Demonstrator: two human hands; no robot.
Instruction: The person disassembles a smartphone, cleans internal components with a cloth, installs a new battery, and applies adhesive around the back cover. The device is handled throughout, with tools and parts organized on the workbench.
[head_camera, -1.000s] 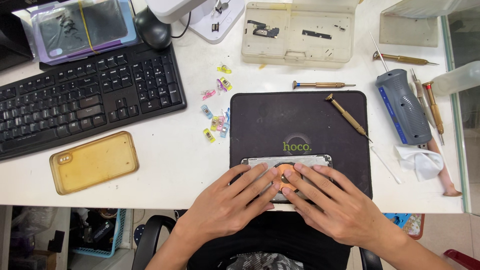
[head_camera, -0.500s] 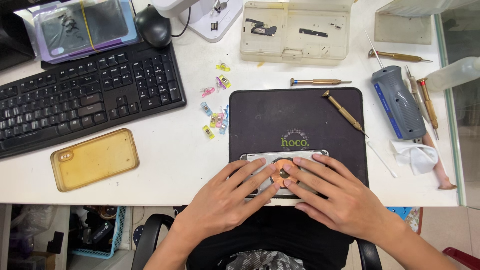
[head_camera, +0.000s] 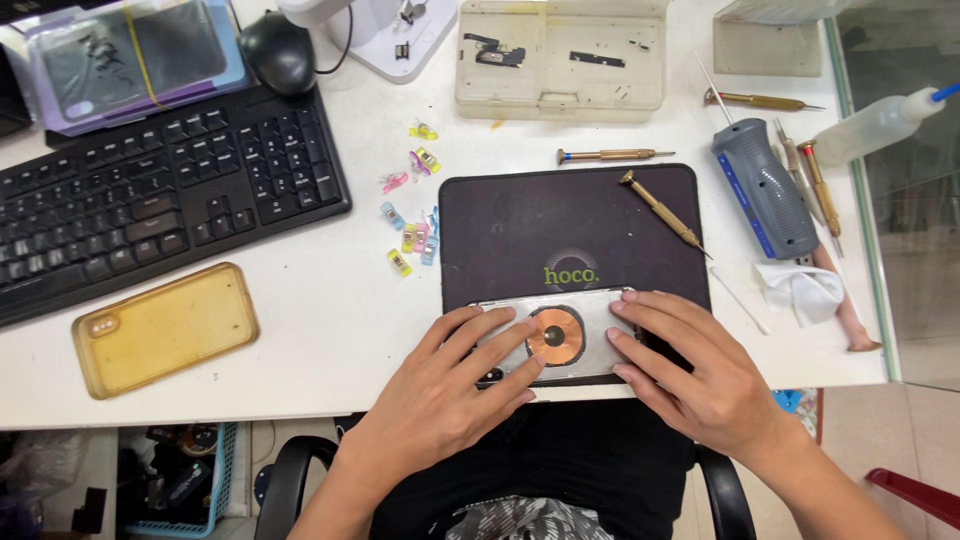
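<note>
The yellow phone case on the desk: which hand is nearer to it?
Left. The left hand lies on the opened phone, just right of the yellow phone case. The right hand presses the phone's far end, farther right.

Matt black mat (head_camera: 520, 215) (copper-coloured coil (head_camera: 556, 336)).

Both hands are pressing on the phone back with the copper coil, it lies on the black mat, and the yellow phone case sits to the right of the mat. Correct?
Not quite. The yellow phone case lies left of the black mat, below the keyboard, as the head view shows. The rest holds: the left hand and right hand press on the phone back.
</note>
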